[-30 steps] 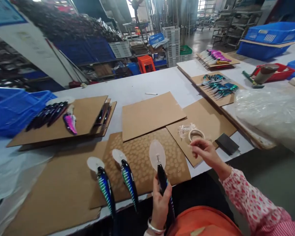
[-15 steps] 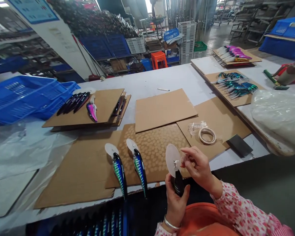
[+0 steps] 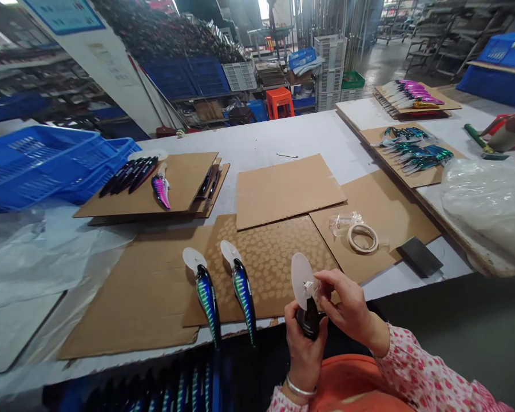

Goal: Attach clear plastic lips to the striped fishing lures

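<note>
My left hand point(image 3: 302, 343) is wrapped round the black body of a fishing lure point(image 3: 308, 319), held upright with its pale, rounded diving lip point(image 3: 301, 277) at the top. At the base of the lip, by a small whitish fitting, the fingertips of my right hand point(image 3: 343, 300) are pinched together. What they grip, perhaps a thin translucent bit, is too small to make out. To the left, two blue-green striped lures point(image 3: 208, 303) point(image 3: 244, 297) lie side by side over the table's front edge, lips pointing away from me.
A masking tape roll point(image 3: 363, 238) and a dark block point(image 3: 419, 256) lie at right. Cardboard sheets point(image 3: 289, 189) cover part of the white table. Stacked cardboard with lures point(image 3: 184, 183) and blue baskets point(image 3: 38, 166) stand at left. Below the front edge sits a container of several striped lures point(image 3: 193, 389).
My right hand's fingertips have come in closer against the base of the lip. The held lure has shifted only slightly, and the other lures stay put.
</note>
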`<state>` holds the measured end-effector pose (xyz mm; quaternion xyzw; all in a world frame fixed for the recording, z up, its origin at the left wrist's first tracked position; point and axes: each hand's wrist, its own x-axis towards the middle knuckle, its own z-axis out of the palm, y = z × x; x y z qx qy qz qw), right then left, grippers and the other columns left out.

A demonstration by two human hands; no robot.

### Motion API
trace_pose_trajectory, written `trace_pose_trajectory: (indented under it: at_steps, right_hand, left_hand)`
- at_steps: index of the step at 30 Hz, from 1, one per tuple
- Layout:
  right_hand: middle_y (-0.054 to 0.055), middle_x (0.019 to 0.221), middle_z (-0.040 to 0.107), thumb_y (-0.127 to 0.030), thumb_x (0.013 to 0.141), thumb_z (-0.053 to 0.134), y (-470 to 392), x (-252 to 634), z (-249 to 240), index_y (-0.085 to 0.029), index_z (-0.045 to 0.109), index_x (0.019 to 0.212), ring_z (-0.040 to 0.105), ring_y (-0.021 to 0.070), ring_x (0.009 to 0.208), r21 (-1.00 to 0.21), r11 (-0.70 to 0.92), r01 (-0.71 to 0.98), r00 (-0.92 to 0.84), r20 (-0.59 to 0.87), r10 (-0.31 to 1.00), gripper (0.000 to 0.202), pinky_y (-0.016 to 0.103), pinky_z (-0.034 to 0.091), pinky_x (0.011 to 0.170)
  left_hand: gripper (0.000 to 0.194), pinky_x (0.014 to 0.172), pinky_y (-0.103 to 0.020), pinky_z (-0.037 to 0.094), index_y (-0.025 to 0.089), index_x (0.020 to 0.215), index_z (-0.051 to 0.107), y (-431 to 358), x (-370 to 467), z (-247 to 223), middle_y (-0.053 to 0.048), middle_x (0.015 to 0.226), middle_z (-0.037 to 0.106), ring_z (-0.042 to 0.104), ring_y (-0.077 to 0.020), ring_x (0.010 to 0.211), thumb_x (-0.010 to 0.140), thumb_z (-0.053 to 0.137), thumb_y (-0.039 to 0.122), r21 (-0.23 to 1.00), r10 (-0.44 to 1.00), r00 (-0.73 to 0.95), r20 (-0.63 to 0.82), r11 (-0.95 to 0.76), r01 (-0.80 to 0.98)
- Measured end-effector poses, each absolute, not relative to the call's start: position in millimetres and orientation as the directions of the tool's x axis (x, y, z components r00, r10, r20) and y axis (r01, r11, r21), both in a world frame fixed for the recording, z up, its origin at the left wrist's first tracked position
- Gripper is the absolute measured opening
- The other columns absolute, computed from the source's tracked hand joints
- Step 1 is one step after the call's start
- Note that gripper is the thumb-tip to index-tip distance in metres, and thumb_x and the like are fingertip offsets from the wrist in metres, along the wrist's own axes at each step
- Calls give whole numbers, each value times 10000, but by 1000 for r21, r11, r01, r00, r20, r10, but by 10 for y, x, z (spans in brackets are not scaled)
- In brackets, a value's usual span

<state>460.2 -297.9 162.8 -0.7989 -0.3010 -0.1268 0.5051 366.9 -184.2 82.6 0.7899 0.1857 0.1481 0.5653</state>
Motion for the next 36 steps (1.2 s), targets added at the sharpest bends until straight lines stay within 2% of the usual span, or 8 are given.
trace_pose_trajectory:
  at_steps: [5,11,19,27,31,36]
  right_hand:
    - [43,875,627,-118,925,490,-2970,4568,1617,-242,484,1213,601,152,689,-689,-311,655,745,519,419,314,253,525,602]
    - [24,833,608,-142,919,495,-2976,4549,1637,-238,497,1201,602,150,681,-744,-336,578,809,469,354,298,261,526,620]
    - [24,844,621,-147,910,510,-2970,4549,1638,-235,524,1164,598,139,683,-786,-319,529,837,423,347,269,249,516,620]
    - [31,816,634,-159,940,490,-2954,4571,1643,-190,532,1151,617,135,663,-700,-347,625,771,480,419,217,235,517,609]
    - [41,828,655,-183,972,493,-2938,4581,1616,-186,525,1162,624,133,658,-640,-363,677,731,527,434,193,230,517,605]
    - [34,819,652,-182,960,516,-2937,4584,1584,-183,527,1147,624,127,646,-693,-353,629,771,496,399,187,222,520,613]
  left_hand:
    - [441,799,-355,535,228,1143,487,-1792,3716,827,-62,1012,618,649,-223,906,803,670,441,866,457,857,239,-500,26]
    - [431,794,-342,531,226,1184,447,-1754,3738,819,-68,1022,601,646,-218,911,827,657,350,792,399,841,366,-608,-57]
    - [409,789,-341,533,215,1187,451,-1721,3753,797,-72,1008,592,641,-217,916,842,642,322,763,389,829,402,-642,-69]
    - [436,764,-350,557,195,1223,452,-1646,3780,730,-73,994,589,640,-220,918,853,649,315,679,344,778,526,-720,-140]
    - [400,747,-342,563,199,1196,457,-1684,3781,792,-70,985,589,649,-215,890,863,632,336,713,362,794,488,-690,-124]
    - [395,753,-320,562,198,1186,453,-1724,3759,860,-60,971,585,642,-197,867,853,645,287,774,353,844,404,-623,-110]
